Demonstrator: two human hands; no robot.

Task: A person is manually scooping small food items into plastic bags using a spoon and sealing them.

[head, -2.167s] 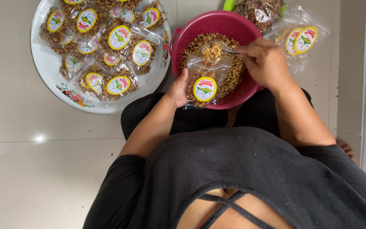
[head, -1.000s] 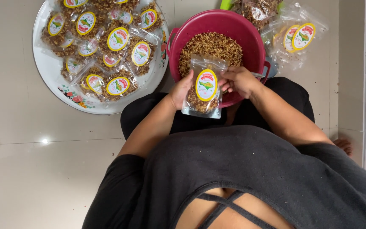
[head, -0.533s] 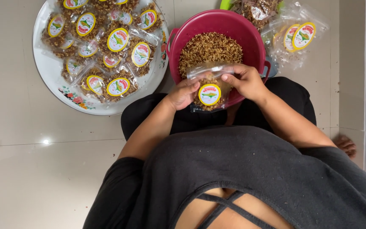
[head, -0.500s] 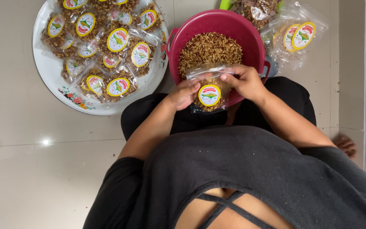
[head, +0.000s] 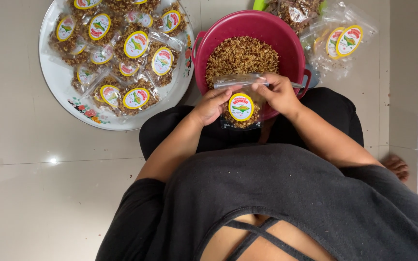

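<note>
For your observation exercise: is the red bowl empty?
No, the red bowl holds a heap of brown crumbly snack.

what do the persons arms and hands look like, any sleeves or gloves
Both hands are bare: no gloves, and no rings, watch or bracelets show on the left hand or the right hand. The forearms are uncovered. A dark grey short-sleeved top covers the shoulders and upper arms only.

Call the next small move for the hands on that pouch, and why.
Probably run the fingers along the top strip to press it shut. Both the left hand and right hand pinch the pouch by its top edge over the bowl; it already holds brown mix.
</note>
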